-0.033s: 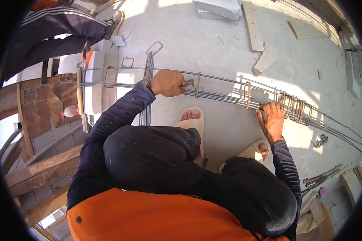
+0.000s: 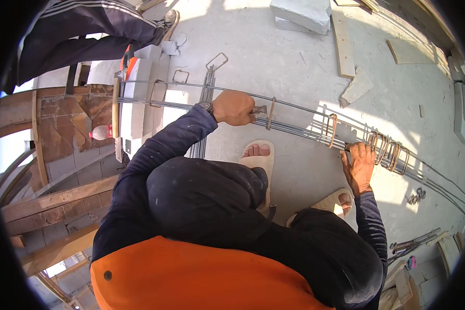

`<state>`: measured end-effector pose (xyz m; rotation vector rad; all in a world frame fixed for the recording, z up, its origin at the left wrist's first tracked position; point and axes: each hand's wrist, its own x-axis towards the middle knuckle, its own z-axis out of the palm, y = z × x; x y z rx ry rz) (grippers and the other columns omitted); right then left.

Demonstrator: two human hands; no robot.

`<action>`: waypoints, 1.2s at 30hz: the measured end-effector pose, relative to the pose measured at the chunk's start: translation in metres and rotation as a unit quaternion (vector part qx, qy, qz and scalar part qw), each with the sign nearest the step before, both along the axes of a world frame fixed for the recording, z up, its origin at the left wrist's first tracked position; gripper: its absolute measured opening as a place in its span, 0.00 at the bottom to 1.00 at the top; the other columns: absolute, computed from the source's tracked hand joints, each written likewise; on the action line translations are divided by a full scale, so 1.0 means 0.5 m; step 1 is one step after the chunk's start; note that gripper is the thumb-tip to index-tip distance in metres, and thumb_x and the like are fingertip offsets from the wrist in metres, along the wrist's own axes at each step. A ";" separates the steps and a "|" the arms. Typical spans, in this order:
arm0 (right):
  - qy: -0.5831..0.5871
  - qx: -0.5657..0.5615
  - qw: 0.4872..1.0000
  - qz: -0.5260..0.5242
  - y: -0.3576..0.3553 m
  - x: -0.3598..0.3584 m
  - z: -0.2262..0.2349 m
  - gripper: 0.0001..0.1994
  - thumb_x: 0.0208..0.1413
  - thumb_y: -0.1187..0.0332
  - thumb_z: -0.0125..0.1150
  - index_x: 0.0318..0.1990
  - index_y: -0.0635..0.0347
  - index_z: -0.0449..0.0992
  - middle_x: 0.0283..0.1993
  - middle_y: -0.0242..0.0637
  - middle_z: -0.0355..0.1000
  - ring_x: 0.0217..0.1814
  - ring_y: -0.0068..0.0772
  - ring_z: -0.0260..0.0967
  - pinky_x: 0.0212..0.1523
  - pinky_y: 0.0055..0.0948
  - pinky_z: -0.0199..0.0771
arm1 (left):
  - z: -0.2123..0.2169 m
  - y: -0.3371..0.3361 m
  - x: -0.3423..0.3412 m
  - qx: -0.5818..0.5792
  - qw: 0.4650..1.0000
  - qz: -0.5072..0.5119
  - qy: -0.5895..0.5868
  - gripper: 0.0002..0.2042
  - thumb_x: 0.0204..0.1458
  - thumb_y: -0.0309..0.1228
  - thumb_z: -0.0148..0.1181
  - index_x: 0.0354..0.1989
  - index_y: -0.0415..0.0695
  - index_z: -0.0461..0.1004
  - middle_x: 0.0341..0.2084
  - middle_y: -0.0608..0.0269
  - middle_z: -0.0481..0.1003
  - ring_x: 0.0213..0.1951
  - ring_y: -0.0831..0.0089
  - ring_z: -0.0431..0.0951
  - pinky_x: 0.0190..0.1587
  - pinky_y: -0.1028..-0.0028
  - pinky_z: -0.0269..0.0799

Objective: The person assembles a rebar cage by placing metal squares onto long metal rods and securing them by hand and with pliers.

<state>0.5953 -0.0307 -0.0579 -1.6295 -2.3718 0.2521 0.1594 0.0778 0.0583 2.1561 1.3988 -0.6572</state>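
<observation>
A long cage of thin steel bars (image 2: 294, 127) crosses in front of me, with wire stirrups (image 2: 331, 130) looped around it. My left hand (image 2: 233, 107) is closed in a fist at the bars, left of the middle. Dull metal pliers (image 2: 260, 110) poke out of it toward the right; their handles are hidden in my palm. Farther right, my right hand (image 2: 360, 161) rests with its fingers curled over the lower bars, and the thumb is on the near side. Just beyond it, several stirrups (image 2: 390, 151) stand bunched together on the bars.
Pale blocks (image 2: 139, 98) carry the cage's left end, by an orange-handled saw (image 2: 127, 64). Another person's legs (image 2: 95, 31) are at the upper left. A second bar bundle (image 2: 207, 88) lies crosswise underneath. Planks (image 2: 342, 44) and a broken slab (image 2: 356, 87) lie beyond; wire rings (image 2: 416, 196) lie right.
The view has shifted, so the cage, blocks and floor appear farther right. Both hands keep their places on the bars, and the pliers stay in my left fist.
</observation>
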 end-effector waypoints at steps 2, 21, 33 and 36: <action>-0.004 0.024 1.000 -0.003 0.000 -0.002 -0.009 0.13 0.63 0.58 0.68 0.45 0.57 0.79 0.46 0.44 0.73 0.50 0.51 0.70 0.53 0.49 0.67 | 0.006 -0.014 -0.010 0.039 0.999 0.000 -0.005 0.16 0.55 0.42 0.67 0.33 0.39 0.86 0.29 0.41 0.83 0.34 0.41 0.85 0.40 0.49 0.80; 0.050 -0.064 0.997 0.015 0.019 -0.004 -0.002 0.13 0.52 0.73 0.65 0.45 0.59 0.75 0.47 0.47 0.71 0.52 0.55 0.71 0.51 0.51 0.75 | -0.017 -0.042 -0.006 0.181 0.982 -0.027 -0.038 0.07 0.45 0.32 0.66 0.26 0.41 0.85 0.27 0.46 0.84 0.31 0.48 0.87 0.35 0.54 0.80; 0.101 -0.038 0.988 0.110 0.038 -0.032 0.026 0.12 0.38 0.81 0.59 0.34 0.59 0.76 0.37 0.42 0.70 0.42 0.54 0.70 0.44 0.50 0.75 | -0.003 -0.037 0.009 0.145 0.989 -0.015 -0.010 0.07 0.45 0.31 0.68 0.30 0.42 0.87 0.29 0.49 0.86 0.35 0.52 0.89 0.38 0.57 0.81; 0.079 -0.040 0.991 0.103 0.038 -0.033 0.036 0.12 0.39 0.81 0.59 0.34 0.59 0.76 0.37 0.42 0.71 0.42 0.53 0.70 0.43 0.49 0.75 | -0.004 -0.035 0.009 0.172 0.984 -0.034 0.001 0.07 0.45 0.31 0.68 0.29 0.41 0.86 0.30 0.49 0.86 0.35 0.52 0.89 0.37 0.57 0.81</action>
